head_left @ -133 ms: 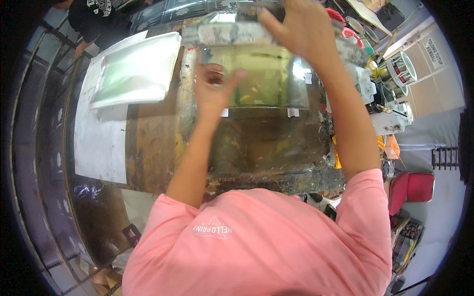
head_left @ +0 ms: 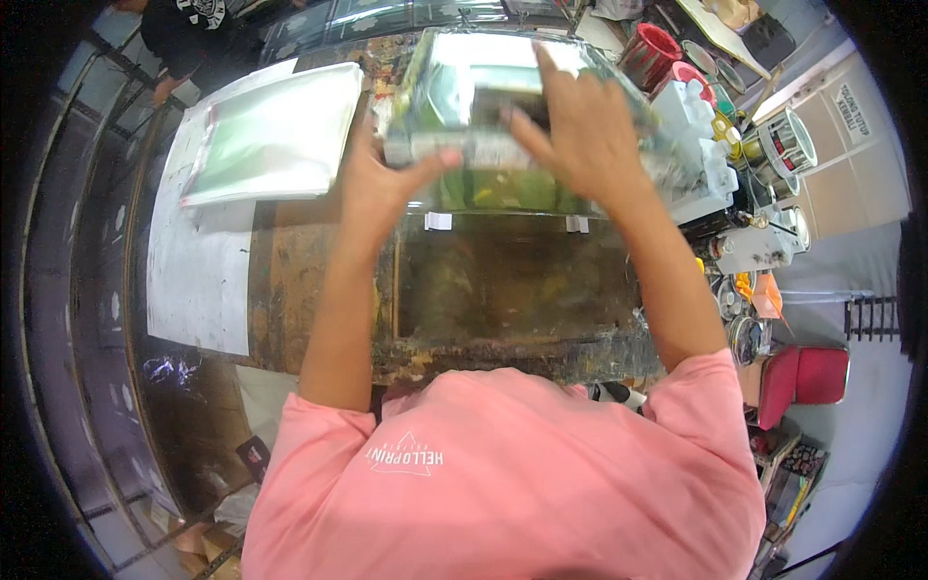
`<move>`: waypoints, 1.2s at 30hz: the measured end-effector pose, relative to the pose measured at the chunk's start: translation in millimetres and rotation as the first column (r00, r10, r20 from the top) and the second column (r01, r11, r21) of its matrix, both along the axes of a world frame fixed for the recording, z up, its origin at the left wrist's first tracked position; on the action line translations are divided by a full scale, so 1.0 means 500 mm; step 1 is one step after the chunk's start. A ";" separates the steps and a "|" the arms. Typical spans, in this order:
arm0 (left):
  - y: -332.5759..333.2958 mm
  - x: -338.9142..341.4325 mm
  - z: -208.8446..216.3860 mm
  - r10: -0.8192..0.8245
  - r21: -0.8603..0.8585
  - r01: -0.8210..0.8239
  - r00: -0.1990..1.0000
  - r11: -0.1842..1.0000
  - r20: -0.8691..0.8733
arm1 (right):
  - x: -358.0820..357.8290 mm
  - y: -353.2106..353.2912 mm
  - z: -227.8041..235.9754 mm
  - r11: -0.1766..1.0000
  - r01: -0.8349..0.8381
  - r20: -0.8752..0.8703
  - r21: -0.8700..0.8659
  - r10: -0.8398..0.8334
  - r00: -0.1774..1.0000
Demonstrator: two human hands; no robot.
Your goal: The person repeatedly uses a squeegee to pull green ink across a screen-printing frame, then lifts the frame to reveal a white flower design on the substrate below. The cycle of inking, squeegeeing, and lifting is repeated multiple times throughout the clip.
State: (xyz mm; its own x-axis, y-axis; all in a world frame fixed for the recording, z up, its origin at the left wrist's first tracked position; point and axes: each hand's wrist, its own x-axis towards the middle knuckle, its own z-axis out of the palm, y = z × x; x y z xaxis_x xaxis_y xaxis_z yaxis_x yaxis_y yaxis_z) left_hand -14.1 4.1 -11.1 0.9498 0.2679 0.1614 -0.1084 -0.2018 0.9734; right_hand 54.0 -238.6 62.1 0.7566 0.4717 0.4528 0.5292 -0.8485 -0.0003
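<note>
A screen-printing frame (head_left: 483,152), smeared by motion, slants over the far middle of the worktable, its pale, shiny panel facing up. At its near left corner is my left hand (head_left: 377,184), thumb spread along the front bar and fingers partly blurred at the side. Over the frame's right half reaches my right hand (head_left: 594,140), fingers stretched and thumb apart. A dark block-like patch beside that thumb is too blurred to name. Under the frame's front bar shows a greenish-yellow sheet (head_left: 512,190), with small white tabs (head_left: 438,221) along its near edge.
A stack of clear-covered sheets (head_left: 275,135) lies on white paper (head_left: 198,280) at the left. Red tubs (head_left: 650,56), cans (head_left: 785,140) and white containers crowd the right edge. A red chair (head_left: 822,375) stands at the right. Another person (head_left: 188,39) is at the far left.
The frame's front bar has come nearer, covering much of the greenish sheet. My right hand has moved down toward me, and my left hand has shifted left to the frame's corner.
</note>
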 end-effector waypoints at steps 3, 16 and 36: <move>0.010 -0.039 -0.058 -0.021 0.198 0.049 0.989 0.979 -0.145 | -0.005 -0.031 -0.064 0.976 -0.208 -0.287 0.070 0.219 0.933; 0.020 -0.079 -0.231 0.082 0.751 -0.019 0.996 0.660 -0.046 | -0.018 -0.021 -0.299 0.983 -0.159 -0.239 0.089 0.176 0.955; 0.027 -0.083 -0.241 0.045 0.661 -0.025 0.999 0.750 -0.013 | 0.301 0.006 -0.300 0.989 -0.150 -0.200 0.008 0.149 0.968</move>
State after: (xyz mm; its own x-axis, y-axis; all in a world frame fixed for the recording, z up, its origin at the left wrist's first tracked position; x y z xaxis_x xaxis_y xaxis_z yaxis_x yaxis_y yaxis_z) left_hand -55.4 17.7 -131.8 0.9484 0.1369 0.2859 -0.0652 -0.7984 0.5986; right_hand 204.4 -235.6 -88.0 0.7520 0.5889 0.2959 0.6399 -0.7601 -0.1134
